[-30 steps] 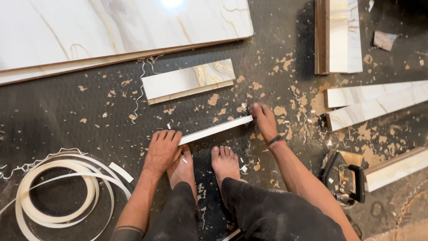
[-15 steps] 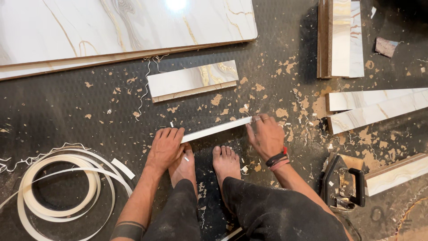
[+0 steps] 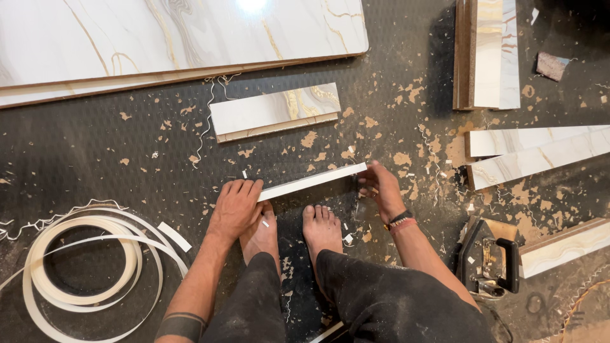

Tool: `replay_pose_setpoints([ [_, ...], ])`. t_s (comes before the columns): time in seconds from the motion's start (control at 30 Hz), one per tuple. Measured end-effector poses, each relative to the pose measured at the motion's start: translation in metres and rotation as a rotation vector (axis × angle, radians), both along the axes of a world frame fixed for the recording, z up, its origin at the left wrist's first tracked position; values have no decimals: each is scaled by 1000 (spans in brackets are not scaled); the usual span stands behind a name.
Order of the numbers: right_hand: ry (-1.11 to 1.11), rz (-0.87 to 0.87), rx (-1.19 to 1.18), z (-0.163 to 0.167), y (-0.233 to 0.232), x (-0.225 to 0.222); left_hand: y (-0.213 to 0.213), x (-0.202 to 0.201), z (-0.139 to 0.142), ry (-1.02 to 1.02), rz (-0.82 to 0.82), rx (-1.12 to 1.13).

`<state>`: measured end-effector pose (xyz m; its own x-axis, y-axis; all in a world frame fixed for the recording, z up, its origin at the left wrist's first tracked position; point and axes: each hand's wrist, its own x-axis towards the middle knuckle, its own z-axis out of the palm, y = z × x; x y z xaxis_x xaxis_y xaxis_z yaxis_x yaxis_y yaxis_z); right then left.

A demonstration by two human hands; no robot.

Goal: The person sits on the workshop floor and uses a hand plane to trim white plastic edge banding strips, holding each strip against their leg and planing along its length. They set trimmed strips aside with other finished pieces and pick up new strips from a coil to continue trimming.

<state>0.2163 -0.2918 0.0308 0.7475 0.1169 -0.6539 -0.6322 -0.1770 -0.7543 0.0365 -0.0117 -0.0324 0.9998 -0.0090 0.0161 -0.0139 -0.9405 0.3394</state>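
Fingers of left hand (image 3: 235,206) pressed flat together on narrow white strip (image 3: 311,181) at frame centre; right hand (image 3: 381,190) pinches its far end. Strip could slip: loose chips underneath.

Bright overhead light, glare on the glossy marbled panel (image 3: 159,38), soft shadows, sharp focus throughout

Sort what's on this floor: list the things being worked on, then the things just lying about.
In hand:
left hand
right hand
narrow white strip

Lying about:
coil of white edging
small marbled board
large marbled panel
black iron
wood chips
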Motion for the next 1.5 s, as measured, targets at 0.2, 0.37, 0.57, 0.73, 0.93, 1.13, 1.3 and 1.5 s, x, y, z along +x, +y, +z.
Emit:
replay_pose_setpoints([
  [0.2, -243, 152, -187, 7, 17, 5, 0, 1, 3, -7, -1, 8],
  [0.37, -194, 61, 89, 1, 12, 3, 1, 1, 2, -49, 0, -13],
  [0.57, -224, 134, 57, -16, -4, 1, 1, -1, -2, -36, 3, -16],
  [0.73, -428, 274, -126, -24, -13, -14, 0, -2, -2, -19, 9, -7],
  [0.93, -583, 456, -556, -29, -10, -30, -2, 3, -5, -30, -9, 19],
  [1.13, -874, 590, -730, -24, -6, -29, -3, 2, -3, -18, -11, 33],
  [1.3, -802, 784, -761, -3, -7, -18, -3, 8, 7, -21, -14, 10],
  [1.5, -764, 861, -772, 1, -8, 2, -5, 6, 17, 78, -16, 34],
])
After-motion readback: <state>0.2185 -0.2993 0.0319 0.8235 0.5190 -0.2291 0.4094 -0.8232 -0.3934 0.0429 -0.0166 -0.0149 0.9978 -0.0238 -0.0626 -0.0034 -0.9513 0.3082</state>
